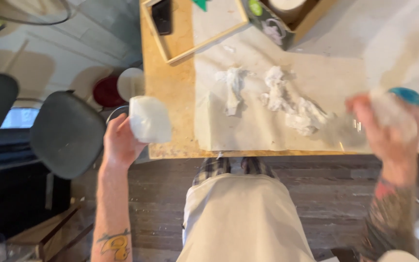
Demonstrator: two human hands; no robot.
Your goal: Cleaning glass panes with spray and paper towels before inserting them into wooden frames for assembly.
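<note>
**Hands Full Above a Littered Table**

Nearest the lens, a pale apron or shirt front [242, 218] over plaid trousers, seen from above against dark floorboards [326, 194]. To the left, a tattooed forearm rising to the left hand [120, 140], closed around a white, soft-looking block or wad [149, 119], held off the table's near-left corner, over the gap beside a dark round chair seat [68, 133]. To the right, heavily blurred, the right hand [389, 128], clenched on a crumpled white wad [393, 112]; just behind it a blue cap [406, 95], apparently of a clear bottle, though grip on the bottle impossible to confirm through the blur.

Between the hands, a wooden table [170, 87] covered by a pale sheet [326, 77], strewn with crumpled white tissues [287, 102]. Further back, a shallow wooden tray [178, 56] holding a dark phone [162, 17], and an open cardboard box [311, 22].

Risks, as a judgement only: white block hanging clear of the table edge, so any slackening of the left hand likely to send it to the floor. Fast movement on the right liable to knock or tip the capped bottle, with liquid then soaking the sheet and running toward the tray and phone. Loose tissues near the front edge easily swept off by a passing wrist.
</note>
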